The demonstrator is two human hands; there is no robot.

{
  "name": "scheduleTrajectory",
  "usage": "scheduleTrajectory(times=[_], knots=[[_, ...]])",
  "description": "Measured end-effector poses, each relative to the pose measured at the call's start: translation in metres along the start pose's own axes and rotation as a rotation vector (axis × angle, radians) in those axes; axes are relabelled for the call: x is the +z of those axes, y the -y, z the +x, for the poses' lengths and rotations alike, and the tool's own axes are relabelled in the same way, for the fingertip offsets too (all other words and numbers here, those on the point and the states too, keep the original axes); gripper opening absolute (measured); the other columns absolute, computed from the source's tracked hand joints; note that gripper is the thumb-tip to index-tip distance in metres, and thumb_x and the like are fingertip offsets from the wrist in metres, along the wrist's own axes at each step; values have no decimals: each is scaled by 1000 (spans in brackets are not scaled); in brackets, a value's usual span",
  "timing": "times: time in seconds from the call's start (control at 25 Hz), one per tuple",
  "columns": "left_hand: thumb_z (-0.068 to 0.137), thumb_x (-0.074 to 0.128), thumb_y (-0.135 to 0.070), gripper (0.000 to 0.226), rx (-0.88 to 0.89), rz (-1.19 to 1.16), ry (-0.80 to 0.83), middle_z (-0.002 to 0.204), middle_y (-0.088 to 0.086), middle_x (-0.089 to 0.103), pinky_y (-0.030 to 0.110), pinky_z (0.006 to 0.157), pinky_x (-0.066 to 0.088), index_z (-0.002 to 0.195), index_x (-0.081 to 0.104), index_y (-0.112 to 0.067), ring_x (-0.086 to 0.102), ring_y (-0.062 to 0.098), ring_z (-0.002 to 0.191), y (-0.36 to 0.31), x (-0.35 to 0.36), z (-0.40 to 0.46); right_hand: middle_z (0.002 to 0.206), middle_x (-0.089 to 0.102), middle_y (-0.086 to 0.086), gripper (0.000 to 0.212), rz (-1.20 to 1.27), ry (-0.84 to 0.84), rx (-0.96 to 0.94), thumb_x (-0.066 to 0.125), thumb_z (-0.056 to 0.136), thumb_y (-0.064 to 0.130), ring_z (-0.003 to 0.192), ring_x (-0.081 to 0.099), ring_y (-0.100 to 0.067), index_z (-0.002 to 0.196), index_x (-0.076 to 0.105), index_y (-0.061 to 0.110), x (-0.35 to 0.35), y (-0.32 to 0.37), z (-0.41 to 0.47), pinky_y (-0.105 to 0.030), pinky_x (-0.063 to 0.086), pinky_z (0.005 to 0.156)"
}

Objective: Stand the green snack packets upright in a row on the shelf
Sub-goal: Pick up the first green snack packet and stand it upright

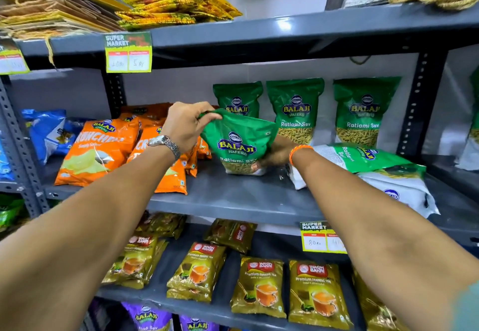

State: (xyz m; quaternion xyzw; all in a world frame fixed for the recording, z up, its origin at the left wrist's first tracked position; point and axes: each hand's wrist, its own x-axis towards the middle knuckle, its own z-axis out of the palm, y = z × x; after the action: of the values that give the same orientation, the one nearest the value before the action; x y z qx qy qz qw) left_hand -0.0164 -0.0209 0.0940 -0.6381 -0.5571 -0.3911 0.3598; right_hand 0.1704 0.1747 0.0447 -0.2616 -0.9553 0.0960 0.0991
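Three green snack packets stand upright against the back wall of the grey middle shelf [233, 196]: one [238, 97] partly hidden, a second [295, 108] and a third [365, 110]. In front of them a fourth green packet [237, 141] is held tilted, its base on the shelf. My left hand [185, 123] pinches its top left corner. My right hand [274, 154] grips its lower right side, fingers wrapped under it. Two more green-and-white packets lie flat at the right: one [363, 156] on top, another [399, 190] below it.
Orange chip bags [96, 149] lean in a pile at the left of the same shelf, with blue bags [49, 134] beyond. A black perforated upright [420, 108] bounds the right side. Tea packets [259, 286] fill the shelf below. Price tags [128, 52] hang from shelf edges.
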Motion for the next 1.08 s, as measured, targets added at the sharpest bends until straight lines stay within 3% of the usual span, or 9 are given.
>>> scheduleTrajectory(times=[0.12,0.2,0.32,0.44,0.52,0.68,0.8,0.92,1.08], knots=[[79,78,-42,22,-242,-155,-125,76,-1,75,21,62,49,80,77,-19,62,6,64,6,15,26,152,56,-9,77,99,21,19,84,81,33,140,52,-30,149,52,16,-11,-7,18,-37,35,122],[66,85,-48,29,-480,-296,-249,80,-7,71,22,68,52,79,70,-26,65,6,74,10,30,41,156,51,-10,79,159,26,16,82,84,31,144,47,-30,152,46,15,-15,-15,30,-21,28,114],[60,85,-60,43,-687,-426,-324,73,-18,66,7,62,47,78,63,-28,62,-6,69,23,60,51,160,45,-8,82,188,81,43,77,87,37,147,42,-31,156,38,17,-21,-25,41,-26,23,118],[79,79,-43,35,-856,-818,-216,101,4,77,37,92,58,96,69,-15,73,16,98,38,95,45,155,51,-12,74,241,89,93,73,89,40,141,49,-35,152,46,13,-21,-31,50,-46,33,123],[86,73,-42,35,-901,-918,-99,118,12,73,45,98,55,105,67,-13,70,26,109,43,116,30,156,51,-11,73,269,88,97,72,89,43,140,50,-34,152,48,14,-19,-35,58,-46,36,121],[72,68,-65,57,-925,-955,142,126,3,71,27,85,57,112,64,-26,72,7,104,44,146,-16,141,63,-7,64,596,94,128,78,87,29,132,58,-32,145,52,17,-11,-45,65,-52,53,106],[69,66,-70,75,-956,-965,283,133,1,65,40,109,46,126,55,-23,62,15,122,46,163,-36,145,60,-10,64,794,120,174,81,83,20,132,59,-32,141,52,15,-8,-50,69,-47,63,87],[69,66,-75,74,-975,-866,264,121,3,63,51,110,43,112,53,-17,60,22,115,47,171,-48,148,58,-13,55,900,99,185,80,84,17,136,56,-34,131,52,16,-4,-46,69,-52,59,91],[70,63,-70,68,-955,-850,221,113,0,66,49,108,46,114,55,-19,63,24,115,45,169,-49,147,58,-15,62,914,31,221,75,89,17,136,54,-36,143,46,4,6,-38,67,-58,53,100]])
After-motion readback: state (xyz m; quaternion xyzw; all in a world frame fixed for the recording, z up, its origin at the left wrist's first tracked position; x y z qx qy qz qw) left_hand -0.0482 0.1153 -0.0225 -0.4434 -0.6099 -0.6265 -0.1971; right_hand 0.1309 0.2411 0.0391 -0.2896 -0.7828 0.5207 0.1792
